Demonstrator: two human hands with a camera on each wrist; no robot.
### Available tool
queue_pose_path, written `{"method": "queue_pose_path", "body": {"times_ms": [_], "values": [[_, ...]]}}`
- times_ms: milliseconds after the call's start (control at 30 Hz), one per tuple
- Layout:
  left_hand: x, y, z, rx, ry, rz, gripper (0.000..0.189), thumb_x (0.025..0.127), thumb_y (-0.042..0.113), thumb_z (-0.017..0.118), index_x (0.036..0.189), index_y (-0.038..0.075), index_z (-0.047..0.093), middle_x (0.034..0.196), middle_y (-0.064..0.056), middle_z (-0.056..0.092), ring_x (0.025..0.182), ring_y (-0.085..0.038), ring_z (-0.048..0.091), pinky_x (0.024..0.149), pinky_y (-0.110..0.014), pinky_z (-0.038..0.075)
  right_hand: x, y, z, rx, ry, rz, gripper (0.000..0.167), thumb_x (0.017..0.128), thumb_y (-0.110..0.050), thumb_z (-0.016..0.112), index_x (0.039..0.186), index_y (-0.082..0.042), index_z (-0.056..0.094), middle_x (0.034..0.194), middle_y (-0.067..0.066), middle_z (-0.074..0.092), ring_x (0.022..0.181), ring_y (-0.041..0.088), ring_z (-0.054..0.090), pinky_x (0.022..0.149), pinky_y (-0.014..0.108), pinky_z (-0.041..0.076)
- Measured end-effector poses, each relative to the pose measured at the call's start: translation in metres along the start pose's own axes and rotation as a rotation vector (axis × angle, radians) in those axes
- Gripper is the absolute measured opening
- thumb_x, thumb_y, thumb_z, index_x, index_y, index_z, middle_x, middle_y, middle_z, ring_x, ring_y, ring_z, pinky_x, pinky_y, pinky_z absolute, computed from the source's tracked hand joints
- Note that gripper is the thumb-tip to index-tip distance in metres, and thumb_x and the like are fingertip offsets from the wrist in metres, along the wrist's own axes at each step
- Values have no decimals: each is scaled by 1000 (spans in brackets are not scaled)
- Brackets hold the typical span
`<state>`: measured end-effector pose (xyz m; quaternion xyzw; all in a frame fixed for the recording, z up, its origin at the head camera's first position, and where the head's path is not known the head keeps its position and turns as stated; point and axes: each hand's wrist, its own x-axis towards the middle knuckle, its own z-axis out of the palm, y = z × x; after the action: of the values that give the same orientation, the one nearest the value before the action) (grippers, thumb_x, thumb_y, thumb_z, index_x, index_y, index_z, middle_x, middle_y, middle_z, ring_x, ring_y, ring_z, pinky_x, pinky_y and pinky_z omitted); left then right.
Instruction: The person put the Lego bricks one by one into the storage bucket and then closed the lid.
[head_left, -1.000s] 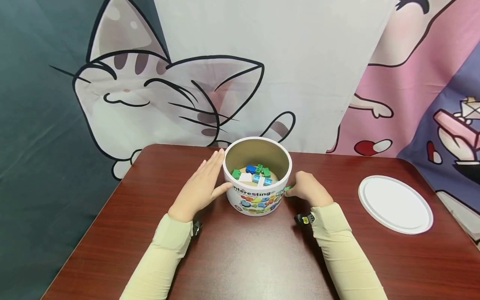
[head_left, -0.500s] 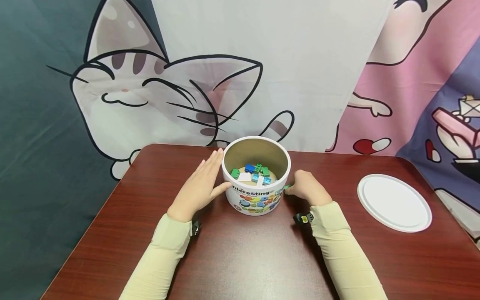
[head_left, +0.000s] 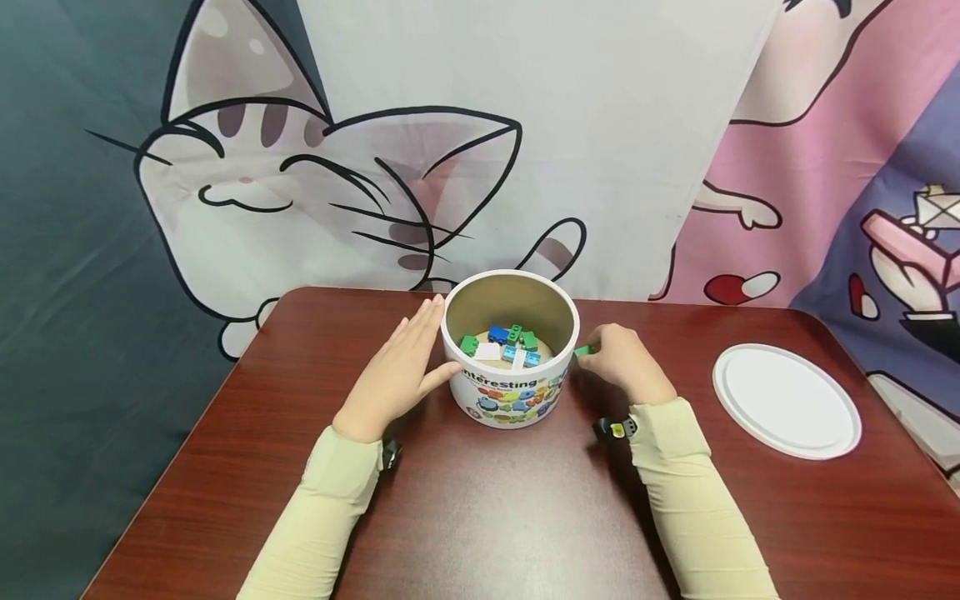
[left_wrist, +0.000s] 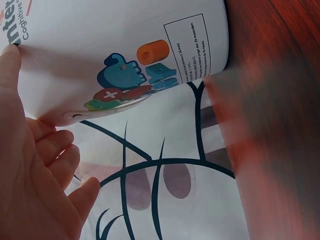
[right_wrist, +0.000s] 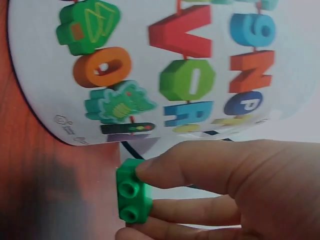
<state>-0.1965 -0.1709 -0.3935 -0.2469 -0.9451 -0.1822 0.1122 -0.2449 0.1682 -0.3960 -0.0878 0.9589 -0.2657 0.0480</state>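
Note:
A white printed bucket [head_left: 510, 398] stands on the table, its top uncovered. Inside it lie several toy building blocks, among them a dark blue block [head_left: 498, 334], a white block [head_left: 487, 352] and green ones. My left hand [head_left: 393, 375] rests against the bucket's left side with straight fingers; in the left wrist view the thumb touches the printed wall [left_wrist: 125, 30]. On the bucket's right side, my right hand [head_left: 626, 362] pinches a green block [right_wrist: 134, 192] between thumb and fingers. Two studs show on that block in the right wrist view. It is held outside the bucket, close to its wall.
A round white lid [head_left: 787, 402] lies on the reddish-brown table [head_left: 510, 517] to the right. Behind the table's far edge hangs a cloth with a cartoon cat [head_left: 255, 242].
My right hand has risen a little, and the green block shows more beside the bucket. The left hand stays against the bucket. The head view has shifted slightly.

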Motion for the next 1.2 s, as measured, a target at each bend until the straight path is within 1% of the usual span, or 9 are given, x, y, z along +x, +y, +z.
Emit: {"method": "queue_pose_path", "body": {"times_ms": [133, 267, 467, 633, 733, 867, 1000, 1200], "values": [[0, -1, 0, -3, -5, -7, 90, 100, 51, 60, 162, 5, 15, 168, -11, 18, 156, -22, 12, 125, -48, 16, -2, -2, -5, 28, 54, -32, 29, 84, -12, 68, 105, 9, 69, 95, 19, 69, 84, 32, 61, 79, 48, 53], [1, -1, 1, -4, -1, -4, 90, 100, 51, 60, 163, 5, 15, 168, -11, 18, 156, -22, 13, 125, -48, 16, -6, -5, -10, 50, 102, -53, 29, 86, -11, 66, 108, 9, 68, 100, 21, 70, 89, 33, 62, 83, 49, 54], [0, -1, 1, -1, -1, -5, 90, 99, 51, 60, 162, 5, 15, 168, -11, 18, 156, -23, 14, 125, -49, 17, -12, -13, -19, 134, 167, -54, 31, 91, -11, 66, 115, 8, 67, 108, 23, 69, 95, 35, 64, 89, 51, 55], [0, 0, 0, -1, -8, -10, 90, 99, 51, 60, 162, 5, 15, 168, -11, 18, 155, -24, 14, 125, -49, 17, -17, -18, -26, 191, 242, -56, 33, 91, -13, 67, 118, 7, 68, 108, 22, 70, 98, 36, 66, 91, 51, 54], [0, 1, 0, -2, -10, -13, 90, 99, 51, 61, 162, 5, 15, 168, -11, 18, 156, -23, 14, 125, -48, 16, -19, -21, -29, 210, 282, -68, 33, 91, -14, 68, 118, 6, 68, 106, 21, 71, 99, 35, 67, 91, 51, 54], [0, 1, 0, -3, -15, -18, 90, 99, 51, 60, 163, 5, 15, 168, -10, 17, 156, -22, 12, 125, -48, 16, -22, -26, -32, 205, 329, -106, 31, 91, -15, 69, 116, 5, 70, 103, 20, 72, 97, 34, 69, 89, 50, 55], [-1, 0, 0, -3, -11, -15, 90, 99, 51, 60, 163, 5, 15, 168, -10, 17, 156, -22, 12, 125, -48, 16, -26, -32, -33, 213, 405, -143, 31, 91, -14, 71, 116, 4, 70, 101, 18, 73, 94, 32, 70, 86, 49, 56], [0, -1, 0, -7, -12, -11, 91, 99, 51, 60, 163, 5, 14, 169, -10, 17, 156, -21, 12, 125, -48, 16, -30, -42, -32, 246, 526, -200, 32, 91, -15, 73, 118, 3, 71, 106, 17, 72, 95, 30, 71, 85, 46, 58]]}}
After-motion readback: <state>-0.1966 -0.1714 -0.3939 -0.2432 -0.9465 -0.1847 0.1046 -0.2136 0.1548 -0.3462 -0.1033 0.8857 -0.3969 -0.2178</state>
